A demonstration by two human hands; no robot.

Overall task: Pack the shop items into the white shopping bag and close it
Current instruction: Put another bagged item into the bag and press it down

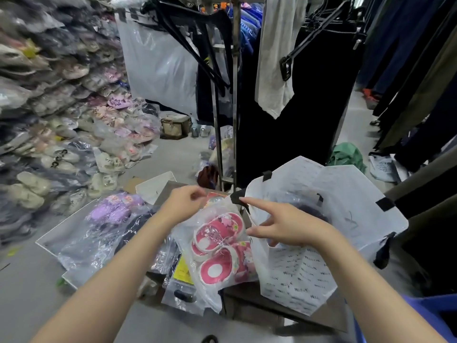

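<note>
The white shopping bag [321, 194] stands open at centre right, printed with small black lettering, with black handles. A dark item in clear wrap lies inside it. A clear plastic packet of pink slippers [220, 241] hangs just left of the bag's mouth. My left hand [184, 203] pinches the packet's top edge. My right hand [284, 225] hovers over the bag's near rim beside the packet, index finger stretched out and fingers spread, holding nothing. A packet of purple slippers [112, 210] and other wrapped items lie to the left.
Piles of bagged slippers [61, 107] fill the left side. A metal clothes rack [227, 95] with dark garments stands behind the bag. A white board [57, 233] lies on the grey floor under the packets. A blue bin [430, 315] sits at bottom right.
</note>
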